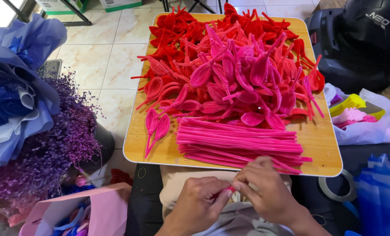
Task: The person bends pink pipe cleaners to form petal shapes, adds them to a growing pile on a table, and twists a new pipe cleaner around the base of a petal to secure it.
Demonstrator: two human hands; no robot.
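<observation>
We can see only a small pink tip of the pipe cleaner (228,189) we are working, since our own fingers cover the rest of it and its length cannot be made out. It sits pinched between the thumb and fingertips of our left hand (199,202) and those of our right hand (265,189), right where the two hands meet, just below the near edge of the wooden tray table (324,144). Both hands are curled closed on it, knuckles up, the wrists coming in from the bottom edge, where the forearms are cut off. Just beyond the right hand lies a bundle of straight pink pipe cleaners (241,142), and farther back a heap of pink bent petal shapes (238,83) and red petal shapes (182,30).
</observation>
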